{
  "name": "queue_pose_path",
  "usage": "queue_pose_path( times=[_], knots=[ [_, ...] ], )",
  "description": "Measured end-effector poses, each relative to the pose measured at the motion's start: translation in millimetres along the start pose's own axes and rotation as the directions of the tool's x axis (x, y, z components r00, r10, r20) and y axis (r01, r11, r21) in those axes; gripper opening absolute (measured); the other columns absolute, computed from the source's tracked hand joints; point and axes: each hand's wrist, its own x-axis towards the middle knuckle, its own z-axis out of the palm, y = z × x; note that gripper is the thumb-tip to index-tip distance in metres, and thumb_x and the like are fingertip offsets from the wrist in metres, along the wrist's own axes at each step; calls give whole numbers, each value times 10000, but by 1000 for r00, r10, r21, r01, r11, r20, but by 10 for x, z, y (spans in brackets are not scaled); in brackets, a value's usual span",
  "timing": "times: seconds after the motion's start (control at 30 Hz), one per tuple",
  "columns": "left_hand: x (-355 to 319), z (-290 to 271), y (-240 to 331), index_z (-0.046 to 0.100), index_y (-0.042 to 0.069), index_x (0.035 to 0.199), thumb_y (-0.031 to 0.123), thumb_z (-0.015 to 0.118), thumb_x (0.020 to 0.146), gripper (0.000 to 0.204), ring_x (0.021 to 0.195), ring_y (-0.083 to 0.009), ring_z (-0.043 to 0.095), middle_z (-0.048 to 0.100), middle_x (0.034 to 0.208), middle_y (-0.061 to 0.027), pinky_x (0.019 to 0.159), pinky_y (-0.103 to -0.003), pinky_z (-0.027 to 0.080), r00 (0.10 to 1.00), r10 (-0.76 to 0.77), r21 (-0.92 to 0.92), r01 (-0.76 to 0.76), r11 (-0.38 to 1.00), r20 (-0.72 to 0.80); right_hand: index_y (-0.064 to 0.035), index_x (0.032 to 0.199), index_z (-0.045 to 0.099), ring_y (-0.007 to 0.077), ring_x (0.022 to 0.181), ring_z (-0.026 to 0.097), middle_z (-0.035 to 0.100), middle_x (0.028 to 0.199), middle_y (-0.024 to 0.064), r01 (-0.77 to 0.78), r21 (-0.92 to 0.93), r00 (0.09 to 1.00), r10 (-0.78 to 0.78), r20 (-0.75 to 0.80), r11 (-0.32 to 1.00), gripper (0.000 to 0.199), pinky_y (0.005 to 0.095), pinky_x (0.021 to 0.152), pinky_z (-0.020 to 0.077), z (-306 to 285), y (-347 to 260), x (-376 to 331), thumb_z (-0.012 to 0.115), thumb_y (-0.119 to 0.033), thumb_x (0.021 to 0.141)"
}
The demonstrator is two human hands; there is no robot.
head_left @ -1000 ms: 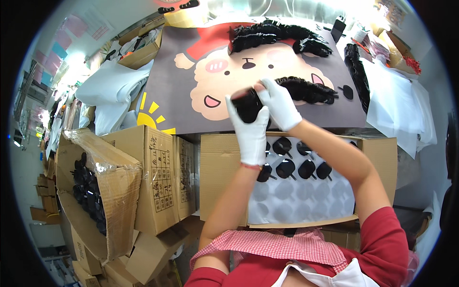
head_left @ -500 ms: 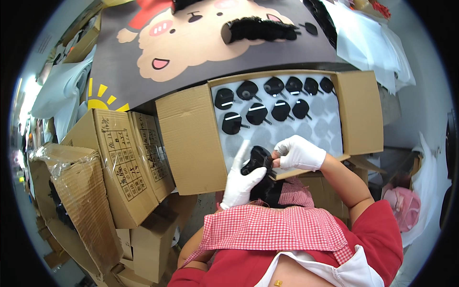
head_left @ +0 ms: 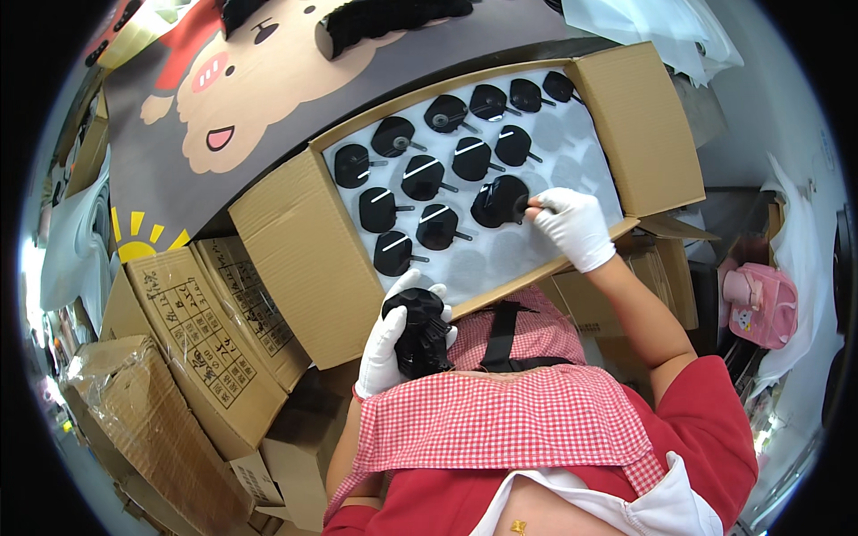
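Black round pieces stacked (head_left: 418, 338) sit near the body, gripped in gloved left hand (head_left: 393, 344) with fingers curled round them; right hand (head_left: 572, 228), gloved, pinches one black piece (head_left: 500, 200) by its stem onto white tray (head_left: 500, 259) inside open cardboard box (head_left: 286, 259); more black pieces (head_left: 420, 177) in rows beyond; cartoon mat (head_left: 268, 89) on counter farthest.

Light was bright and even, strongest at the left rim, where it washed out detail. Shadows stayed soft. The centre was sharp; fisheye curvature bent straight edges toward the black rim.
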Motion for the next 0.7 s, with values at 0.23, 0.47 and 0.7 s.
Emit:
queue_pose_path(
  times=[0.23,0.47,0.7],
  knots=[
    [337,236,-100,387,153,1449,367,543,984,536,1106,-254,609,520,1327,-147,884,-440,567,997,-74,-87,76,993,31,-47,932,736,265,783,691,717,885,117,-87,-73,982,73,-174,994,180,328,731,550,-401,611,-22,767,-147,785],
    [582,313,-335,392,144,1458,365,556,973,558,1078,-256,624,566,1297,-150,805,-402,575,994,94,195,-102,976,52,-27,1065,700,280,844,699,709,989,146,-45,-212,963,-14,-270,976,326,332,771,552,-699,754,-64,762,-211,804],
    [560,372,-493,404,37,1440,115,793,799,754,1174,-217,562,545,1347,-130,1020,-362,457,953,282,408,-302,862,109,-2,1023,686,277,780,680,684,892,155,-237,245,840,72,537,940,375,341,710,531,-439,-795,-381,761,-298,804]
  ],
)
